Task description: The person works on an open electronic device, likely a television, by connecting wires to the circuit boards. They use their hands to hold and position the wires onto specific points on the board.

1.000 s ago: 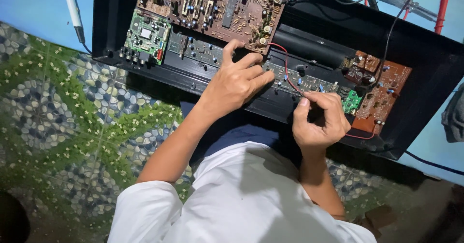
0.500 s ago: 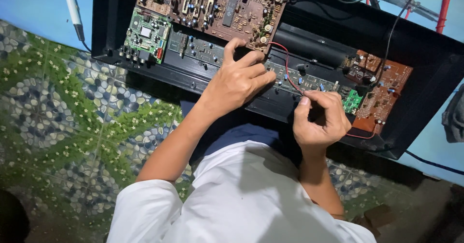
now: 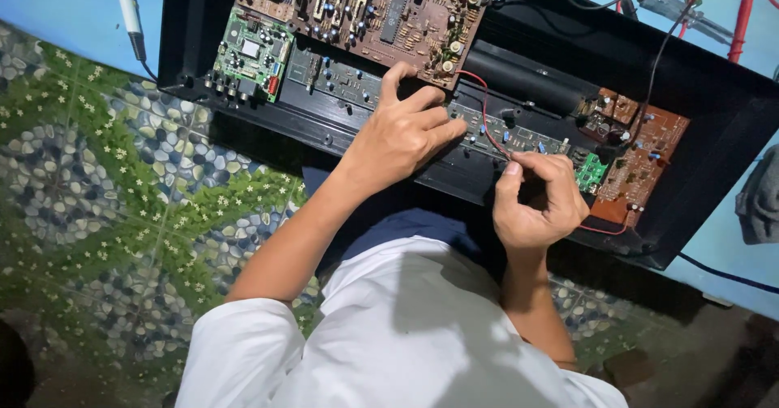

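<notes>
The left hand (image 3: 398,136) lies flat on the long green circuit strip (image 3: 487,132) that runs along the front edge of the open black chassis (image 3: 203,43), fingers together and pressed down, apparently to steady the strip. The right hand (image 3: 535,205) is curled nearly into a fist near the strip's right end, thumb and forefinger pinching the red wire (image 3: 480,108), which arcs up toward the large brown circuit board (image 3: 365,10) at the chassis's back edge. A small green board (image 3: 253,51) sits at the left corner, and an orange-brown board (image 3: 641,161) sits toward the right corner. A soldering iron (image 3: 126,6) lies on the blue surface beyond the chassis's left edge, well apart from both hands. Patterned green flooring (image 3: 105,197) shows below.
</notes>
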